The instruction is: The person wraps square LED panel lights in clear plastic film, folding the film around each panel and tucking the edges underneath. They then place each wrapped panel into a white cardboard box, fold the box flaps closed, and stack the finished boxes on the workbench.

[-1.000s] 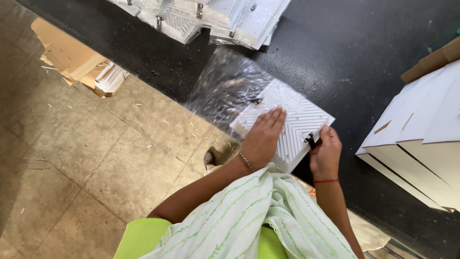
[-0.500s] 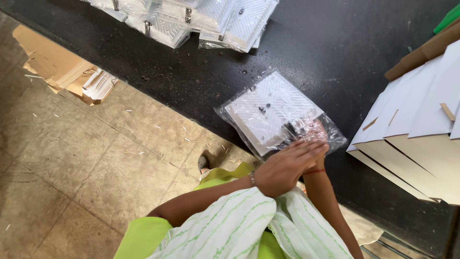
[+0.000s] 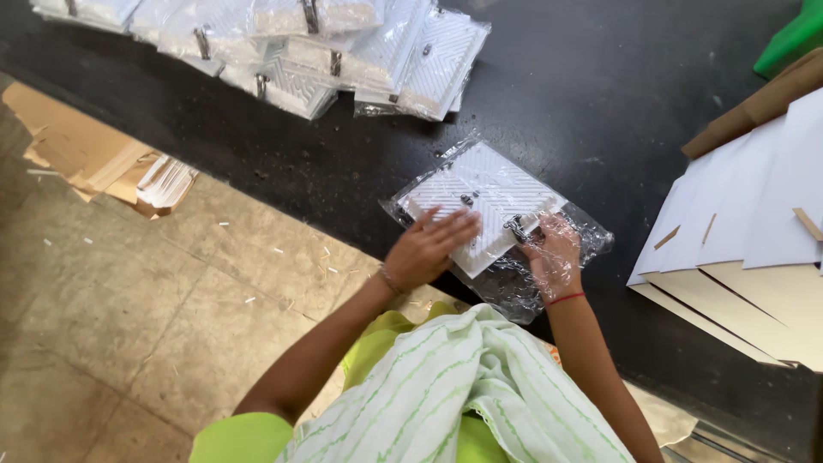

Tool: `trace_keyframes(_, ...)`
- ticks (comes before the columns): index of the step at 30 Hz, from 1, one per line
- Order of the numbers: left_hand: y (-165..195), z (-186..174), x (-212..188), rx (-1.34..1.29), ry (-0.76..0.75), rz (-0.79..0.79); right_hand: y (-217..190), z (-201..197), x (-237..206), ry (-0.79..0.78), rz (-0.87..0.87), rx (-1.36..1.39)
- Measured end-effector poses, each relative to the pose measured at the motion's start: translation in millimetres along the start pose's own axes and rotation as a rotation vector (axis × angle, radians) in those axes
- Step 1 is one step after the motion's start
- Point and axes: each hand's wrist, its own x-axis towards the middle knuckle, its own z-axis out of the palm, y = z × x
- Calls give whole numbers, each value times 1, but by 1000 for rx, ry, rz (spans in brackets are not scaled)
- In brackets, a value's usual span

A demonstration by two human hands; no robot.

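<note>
A: What is different compared with a second ago?

B: Back then the clear plastic bag [image 3: 514, 283] was lying half off the white ribbed panel [image 3: 480, 201], with both hands pressing on the bare panel. Half a second ago the panel was already sitting inside the bag. Now the bag is wrapping all around it, and the loose film is bunching at the near edge of the black table [image 3: 257, 154].

A: So the bagging is nearly over?

B: I am judging it that way; the panel is covered and only the open end is looking unsettled.

A: How are the hands sitting?

B: The left hand [image 3: 429, 249] is lying flat and relaxed, fingers spread, palm down on the near-left part of the bagged panel, grasping nothing. The right hand [image 3: 555, 255] is curling at the panel's near-right corner, beside a small dark metal fitting [image 3: 517, 228], and film is draping over its fingers. Whether it is pinching the fitting or only the bag, I cannot tell.

A: Anything else around?

B: A row of already bagged panels [image 3: 343, 51] is lying along the far side of the table, a stack of flat white cartons [image 3: 754, 231] is sitting to the right, and cardboard scraps [image 3: 94, 159] are lying on the floor.
</note>
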Motion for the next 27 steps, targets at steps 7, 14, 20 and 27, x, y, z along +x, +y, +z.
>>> trace_keyframes(7,-12,-25,33,-405,393,-32,-67,62,-41,-281,-30,-173)
trace_keyframes(14,-73,-68,44,-1160,613,-693,-165,88,-55,76,-657,-492)
trace_keyframes(20,-102,-47,30,-1430,488,-870,-92,95,44,-458,198,-457)
trace_keyframes(27,-129,-70,48,-1085,350,-657,-90,138,90,-698,236,-820)
